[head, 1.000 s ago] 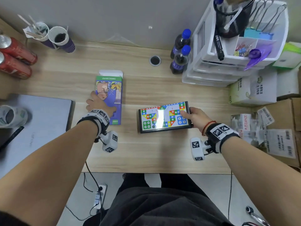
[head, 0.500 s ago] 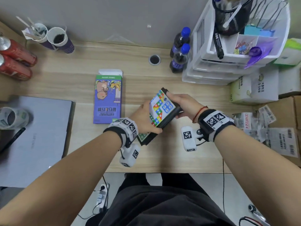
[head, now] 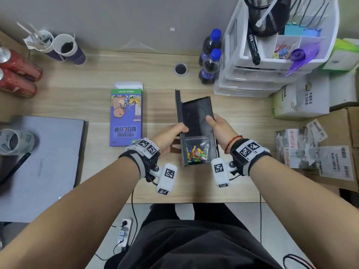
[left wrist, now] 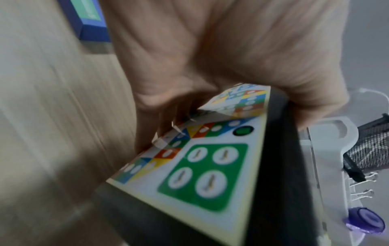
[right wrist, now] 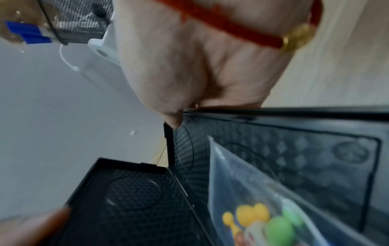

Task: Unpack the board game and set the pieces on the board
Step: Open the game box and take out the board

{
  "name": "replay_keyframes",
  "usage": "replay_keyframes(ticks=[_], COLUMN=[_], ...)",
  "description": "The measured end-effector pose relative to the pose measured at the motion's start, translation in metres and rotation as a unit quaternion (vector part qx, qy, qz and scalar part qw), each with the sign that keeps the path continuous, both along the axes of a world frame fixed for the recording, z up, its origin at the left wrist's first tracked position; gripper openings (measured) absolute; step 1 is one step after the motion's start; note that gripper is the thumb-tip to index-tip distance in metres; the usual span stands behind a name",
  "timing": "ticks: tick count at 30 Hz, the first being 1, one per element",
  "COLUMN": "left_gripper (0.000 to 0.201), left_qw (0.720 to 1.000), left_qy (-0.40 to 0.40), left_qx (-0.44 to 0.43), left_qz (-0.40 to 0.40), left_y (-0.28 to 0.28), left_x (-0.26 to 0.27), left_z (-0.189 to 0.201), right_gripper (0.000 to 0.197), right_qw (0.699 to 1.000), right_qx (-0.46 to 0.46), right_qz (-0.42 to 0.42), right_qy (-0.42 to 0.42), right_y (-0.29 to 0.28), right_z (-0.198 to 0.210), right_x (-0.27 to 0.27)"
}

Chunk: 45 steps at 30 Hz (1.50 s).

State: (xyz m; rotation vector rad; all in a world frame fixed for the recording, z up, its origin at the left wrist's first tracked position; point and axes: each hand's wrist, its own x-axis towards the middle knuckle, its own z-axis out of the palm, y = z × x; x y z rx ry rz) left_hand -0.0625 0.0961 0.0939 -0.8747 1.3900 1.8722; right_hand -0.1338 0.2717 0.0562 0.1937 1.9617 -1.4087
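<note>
A black folding game case (head: 196,113) is held above the desk, hinged part-way open. My left hand (head: 171,136) grips its left half, which stands nearly edge-on. My right hand (head: 219,127) grips the right half, thumb on the textured inside. A clear zip bag (head: 197,150) of coloured pawns and a die lies in the near end of the right half. The left wrist view shows the printed board face (left wrist: 202,166) on the outside, under my left hand (left wrist: 210,58). In the right wrist view, my right hand (right wrist: 189,66) pinches the case rim (right wrist: 294,149) above the bag (right wrist: 252,208).
The purple game carton (head: 126,117) lies flat to the left, flap open. A closed laptop (head: 38,167) sits at the near left. Two bottles (head: 209,63) and a white drawer organiser (head: 272,55) stand behind. Cups (head: 66,49), red cans (head: 17,74) and cardboard boxes (head: 320,148) line the sides.
The closed case lay flat on the desk under my right hand. My left hand left the carton, both hands lifted and turned the case, and it now stands open with the bag showing.
</note>
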Motion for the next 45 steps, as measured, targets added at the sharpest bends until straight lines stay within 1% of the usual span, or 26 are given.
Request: replay_keyframes(ticks=[2, 5, 7, 9, 10, 12, 14, 17, 20, 22, 24, 26, 28, 30, 31, 33, 35, 37, 38, 39, 40, 41, 42, 43, 44, 45], left_gripper=[0.018, 0.015, 0.024, 0.030, 0.028, 0.018, 0.019, 0.018, 0.016, 0.024, 0.040, 0.048, 0.036, 0.019, 0.012, 0.015, 0.019, 0.015, 0.005, 0.012, 0.030, 0.050, 0.067, 0.078, 0.083, 0.085], left_qw=[0.998, 0.991, 0.987, 0.982, 0.980, 0.979, 0.976, 0.977, 0.981, 0.982, 0.983, 0.987, 0.992, 0.993, 0.990, 0.984, 0.975, 0.962, 0.951, 0.936, 0.915, 0.891, 0.867, 0.850, 0.840, 0.827], left_qy=[-0.006, -0.005, -0.018, -0.018, -0.014, -0.004, 0.002, 0.005, 0.003, 0.001, 0.003, 0.011, 0.010, 0.013, 0.017, 0.037, 0.067, 0.107, 0.135, 0.171, 0.219, 0.270, 0.311, 0.338, 0.344, 0.339], left_qx=[0.030, 0.053, 0.058, 0.059, 0.055, 0.046, 0.052, 0.054, 0.036, 0.025, 0.026, 0.018, -0.006, -0.051, -0.078, -0.129, -0.188, -0.248, -0.279, -0.305, -0.328, -0.337, -0.342, -0.342, -0.345, -0.361], left_qz=[0.047, 0.121, 0.149, 0.179, 0.188, 0.201, 0.210, 0.204, 0.190, 0.186, 0.180, 0.157, 0.124, 0.109, 0.113, 0.121, 0.095, 0.041, 0.010, -0.029, -0.083, -0.139, -0.186, -0.217, -0.239, -0.265], left_y=[-0.001, -0.005, -0.008, -0.008, -0.008, -0.007, -0.007, -0.008, -0.008, -0.008, -0.012, -0.015, -0.016, -0.018, -0.020, -0.025, -0.026, -0.022, -0.019, -0.018, -0.018, -0.020, -0.023, -0.027, -0.031, -0.034], left_x=[0.001, 0.001, 0.002, 0.001, 0.001, -0.001, -0.001, 0.000, 0.001, 0.002, 0.004, 0.005, 0.004, -0.001, -0.004, -0.010, -0.015, -0.020, -0.022, -0.024, -0.025, -0.025, -0.024, -0.024, -0.022, -0.020], left_z=[0.003, 0.007, 0.008, 0.007, 0.007, 0.009, 0.010, 0.012, 0.014, 0.016, 0.017, 0.018, 0.021, 0.022, 0.021, 0.020, 0.026, 0.037, 0.041, 0.044, 0.046, 0.042, 0.035, 0.025, 0.017, 0.010], right_gripper=[0.034, 0.049, 0.053, 0.062, 0.066, 0.066, 0.057, 0.054, 0.066, 0.081, 0.081, 0.057, 0.030, 0.018, 0.016, 0.018, 0.031, 0.044, 0.045, 0.044, 0.045, 0.050, 0.061, 0.071, 0.078, 0.081], right_qw=[0.998, 0.989, 0.978, 0.970, 0.971, 0.970, 0.960, 0.945, 0.938, 0.936, 0.932, 0.931, 0.945, 0.952, 0.954, 0.942, 0.926, 0.923, 0.931, 0.950, 0.978, 0.996, 0.992, 0.975, 0.961, 0.954], right_qx=[0.052, 0.125, 0.174, 0.197, 0.195, 0.182, 0.171, 0.179, 0.212, 0.217, 0.223, 0.236, 0.236, 0.243, 0.248, 0.292, 0.339, 0.347, 0.329, 0.280, 0.194, 0.083, -0.026, -0.111, -0.155, -0.170], right_qz=[0.023, 0.078, 0.114, 0.139, 0.138, 0.130, 0.180, 0.256, 0.258, 0.264, 0.279, 0.268, 0.215, 0.166, 0.143, 0.116, 0.118, 0.112, 0.101, 0.074, 0.025, -0.043, -0.098, -0.136, -0.155, -0.158], right_qy=[0.010, -0.004, -0.005, 0.009, 0.024, 0.095, 0.131, 0.096, 0.093, 0.081, 0.071, 0.070, 0.066, 0.081, 0.095, 0.120, 0.120, 0.122, 0.125, 0.116, 0.075, 0.002, -0.077, -0.137, -0.170, -0.187], right_y=[0.009, 0.019, 0.023, 0.028, 0.029, 0.029, 0.027, 0.024, 0.022, 0.021, 0.022, 0.022, 0.024, 0.031, 0.037, 0.052, 0.063, 0.067, 0.064, 0.060, 0.056, 0.052, 0.049, 0.049, 0.051, 0.051], right_z=[-0.011, -0.021, -0.017, -0.017, -0.015, -0.012, -0.011, -0.012, -0.021, -0.026, -0.027, -0.026, -0.024, -0.024, -0.026, -0.032, -0.036, -0.035, -0.030, -0.023, -0.015, -0.004, 0.005, 0.012, 0.017, 0.021], right_x=[-0.001, -0.001, 0.000, 0.002, 0.004, 0.007, 0.010, 0.015, 0.017, 0.016, 0.016, 0.017, 0.016, 0.012, 0.009, 0.001, -0.004, -0.010, -0.015, -0.020, -0.025, -0.031, -0.035, -0.039, -0.042, -0.043])
